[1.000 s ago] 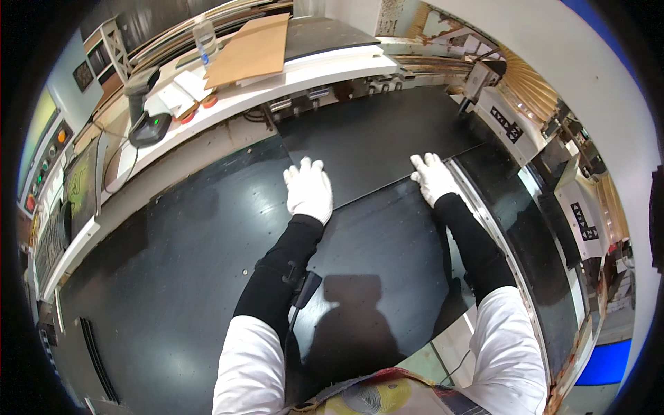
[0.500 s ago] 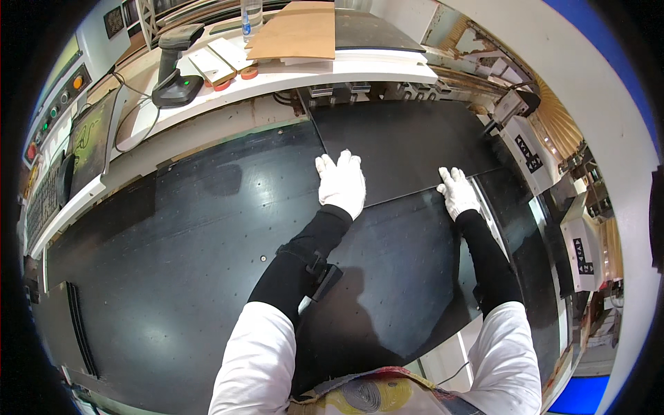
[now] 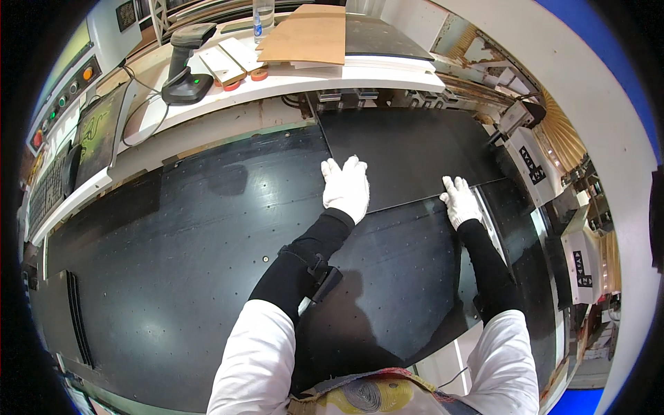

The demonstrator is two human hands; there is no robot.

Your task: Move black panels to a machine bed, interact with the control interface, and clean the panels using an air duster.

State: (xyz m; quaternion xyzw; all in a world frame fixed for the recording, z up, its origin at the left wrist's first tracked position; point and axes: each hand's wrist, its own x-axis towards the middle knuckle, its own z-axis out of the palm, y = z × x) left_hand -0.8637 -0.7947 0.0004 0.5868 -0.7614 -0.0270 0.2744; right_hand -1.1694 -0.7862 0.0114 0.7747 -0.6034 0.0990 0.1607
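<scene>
A dark, flat rectangular panel point(image 3: 415, 142) lies on the black machine table point(image 3: 207, 290), its far side close to a row of metal clamps point(image 3: 366, 97). My left hand point(image 3: 346, 188), in a white glove, rests with fingers stretched out over the panel's near left corner. Against the near edge, further right, my right hand point(image 3: 460, 201) lies gloved too, its fingertips touching the panel and its fingers extended. Neither hand is wrapped round anything. The undersides of both hands are hidden.
Stacked dark panels point(image 3: 59, 315) lie at the far left. A white shelf point(image 3: 277, 83) behind bears a barcode scanner point(image 3: 187, 66), a brown board point(image 3: 304, 34) and a clear bottle point(image 3: 263, 17). Machine heads point(image 3: 529, 162) stand at right; a keyboard point(image 3: 48, 190) sits at left.
The whole view has shifted slightly, so the scene sits a little lower. Both hands keep their places at the panel's near edge and left corner; the panel shows no clear movement on the table.
</scene>
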